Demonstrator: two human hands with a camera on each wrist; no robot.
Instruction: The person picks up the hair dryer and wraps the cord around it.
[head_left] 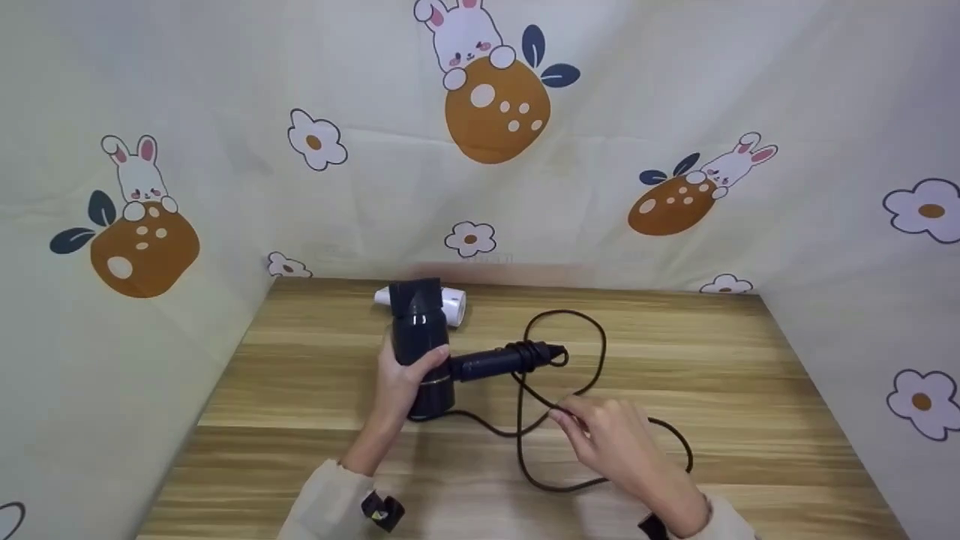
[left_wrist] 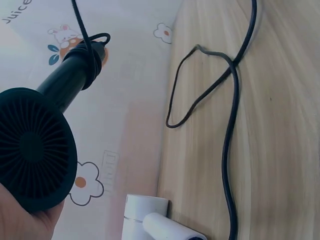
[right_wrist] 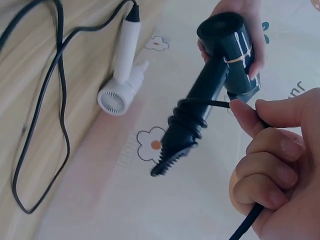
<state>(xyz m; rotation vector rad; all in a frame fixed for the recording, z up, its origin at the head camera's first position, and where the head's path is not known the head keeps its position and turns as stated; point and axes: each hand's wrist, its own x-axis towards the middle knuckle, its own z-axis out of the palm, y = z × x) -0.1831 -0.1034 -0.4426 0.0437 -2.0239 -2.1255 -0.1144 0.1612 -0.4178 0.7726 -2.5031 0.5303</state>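
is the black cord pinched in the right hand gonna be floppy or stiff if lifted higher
Probably floppy: the cord bends tightly round the handle of the black hair dryer. Its coils look uneven, so they might loosen if slackened. Lifting would likely tug the handle too, as the cord runs nearly straight from there to the right hand.

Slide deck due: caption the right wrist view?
Left hand holds the dark dryer, cord coiled on its handle; right hand grips the cord; a white dryer lies on the table.
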